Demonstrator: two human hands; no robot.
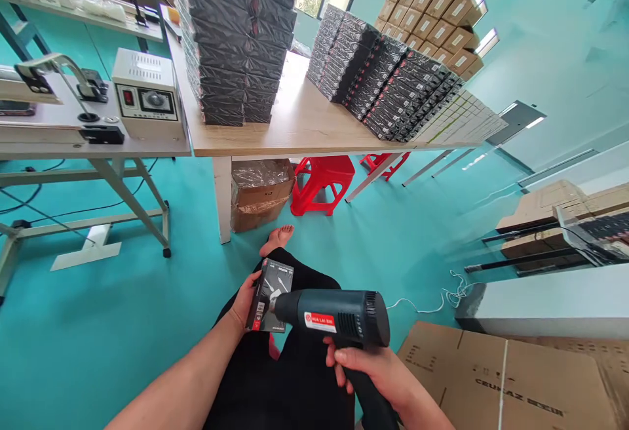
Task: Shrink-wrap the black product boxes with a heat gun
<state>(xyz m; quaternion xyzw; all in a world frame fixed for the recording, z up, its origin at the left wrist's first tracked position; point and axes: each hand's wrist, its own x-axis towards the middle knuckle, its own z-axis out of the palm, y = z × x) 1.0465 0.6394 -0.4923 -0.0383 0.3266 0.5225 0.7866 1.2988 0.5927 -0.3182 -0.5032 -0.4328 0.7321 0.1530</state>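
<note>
My left hand (244,303) grips a small black printed box (278,280) by its left side, above my lap. White cable pictures and a red corner show on the box's face. My right hand (366,371) is wrapped round the handle of a dark heat gun (327,312) with a red and white label. The gun points left, its metal nozzle right in front of the box's face. Whether nozzle and box touch, I cannot tell. Part of the left fingers is hidden behind the box.
Wrapped black boxes (223,43) stand stacked on the wooden table (304,115), with more stacks (393,89) farther right. A sealing machine (145,89) sits at left. Below are a red stool (324,174) and a carton (263,197). A large carton (491,371) stands at lower right.
</note>
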